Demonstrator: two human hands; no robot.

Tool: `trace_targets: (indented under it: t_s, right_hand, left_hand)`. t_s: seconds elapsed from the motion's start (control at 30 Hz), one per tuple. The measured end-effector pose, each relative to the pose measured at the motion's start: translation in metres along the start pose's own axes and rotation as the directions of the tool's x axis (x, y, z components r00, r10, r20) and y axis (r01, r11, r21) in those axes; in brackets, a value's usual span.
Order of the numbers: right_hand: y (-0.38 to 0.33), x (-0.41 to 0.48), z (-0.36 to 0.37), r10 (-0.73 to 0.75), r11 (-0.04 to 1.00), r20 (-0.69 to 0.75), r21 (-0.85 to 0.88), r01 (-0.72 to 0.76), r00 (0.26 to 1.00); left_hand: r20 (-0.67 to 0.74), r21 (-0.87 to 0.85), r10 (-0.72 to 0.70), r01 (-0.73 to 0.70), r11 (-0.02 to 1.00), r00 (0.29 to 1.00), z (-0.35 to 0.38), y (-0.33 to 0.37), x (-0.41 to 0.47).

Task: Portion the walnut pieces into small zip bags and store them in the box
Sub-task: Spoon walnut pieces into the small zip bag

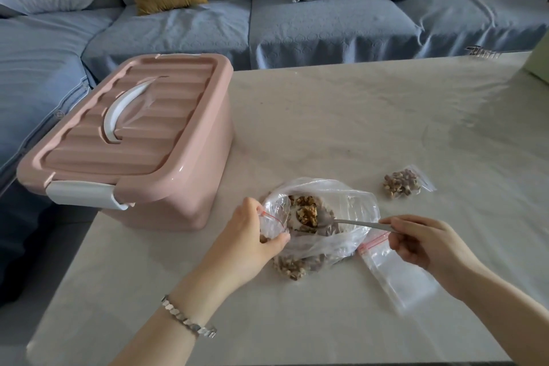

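Pinching a loaded spoon (341, 221), right hand (424, 244); left hand (252, 235) grip clamped round small zip bag (274, 218)

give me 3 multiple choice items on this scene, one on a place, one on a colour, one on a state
1. Where does the filled small bag lie?
A) on the table, right of the big walnut bag
B) on the floor
C) on a shelf

2. What colour is the box?
A) green
B) pink
C) black

3. The spoon in the right hand is
A) empty
B) dripping soup
C) loaded with walnut pieces

Key: 1 A, it rests on the tabletop, apart from the big bag; 2 B, its walls and shut lid are pink; 3 C, nut pieces heap its bowl, near the small zip bag that the left hand pinches.
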State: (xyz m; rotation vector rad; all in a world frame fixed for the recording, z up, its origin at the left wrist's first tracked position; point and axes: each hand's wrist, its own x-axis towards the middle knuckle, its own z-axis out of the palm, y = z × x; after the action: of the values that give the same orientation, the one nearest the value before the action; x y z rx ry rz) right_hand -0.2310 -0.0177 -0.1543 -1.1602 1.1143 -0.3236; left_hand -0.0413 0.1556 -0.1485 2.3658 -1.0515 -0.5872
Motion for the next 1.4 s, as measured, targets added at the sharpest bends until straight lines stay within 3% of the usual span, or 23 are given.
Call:
trace_targets:
  t_s: [0.1, 0.33, 0.6, 0.67, 0.83, 0.9, 1.0, 1.07, 1.27, 1.4]
  right_hand:
    - [-0.015, -0.005, -0.009, -0.025, 1.000, -0.008, -0.005, 0.025, 1.000]
    - [-0.079, -0.033, -0.024, -0.250, 0.963, 0.005, -0.104, 0.249, 0.968]
    - [-0.110, -0.051, -0.006, -0.396, 0.835, 0.113, -0.369, 0.408, 0.911]
    - [-0.107, -0.058, 0.001, -0.457, 0.751, 0.164, -0.455, 0.478, 0.874]
    - [-0.097, -0.078, 0.007, -0.632, 0.295, 0.339, -0.726, 0.621, 0.697]
    - [-0.098, -0.082, 0.004, -0.678, 0.234, 0.336, -0.744, 0.625, 0.654]
    - [-0.099, -0.084, -0.002, -0.719, 0.286, 0.302, -0.692, 0.662, 0.626]
    - [-0.097, -0.082, -0.001, -0.700, 0.344, 0.305, -0.649, 0.679, 0.646]
    - [-0.087, -0.074, 0.012, -0.622, 0.350, 0.377, -0.650, 0.674, 0.686]
    - [-0.091, -0.070, 0.003, -0.671, 0.473, 0.269, -0.563, 0.678, 0.691]
  left_hand:
    - [-0.079, -0.028, 0.088, -0.090, 0.996, 0.993, -0.008, 0.012, -0.001]
    - [0.015, -0.173, 0.118, -0.114, 0.978, 0.993, 0.000, 0.039, 0.011]
    - [-0.045, -0.186, 0.169, -0.175, 0.967, 0.985, 0.016, 0.050, 0.018]
    - [-0.038, -0.208, 0.176, -0.180, 0.961, 0.984, 0.018, 0.054, 0.017]
    - [-0.048, -0.270, 0.174, -0.181, 0.946, 0.984, 0.024, 0.053, 0.015]
    - [-0.062, -0.287, 0.172, -0.183, 0.940, 0.983, 0.026, 0.048, 0.014]
    - [-0.064, -0.306, 0.155, -0.167, 0.937, 0.986, 0.028, 0.040, 0.015]
    - [-0.077, -0.294, 0.157, -0.173, 0.940, 0.985, 0.026, 0.039, 0.014]
    - [-0.107, -0.229, 0.211, -0.231, 0.946, 0.972, 0.020, 0.043, 0.009]
    - [-0.120, -0.212, 0.205, -0.226, 0.951, 0.972, 0.019, 0.034, 0.010]
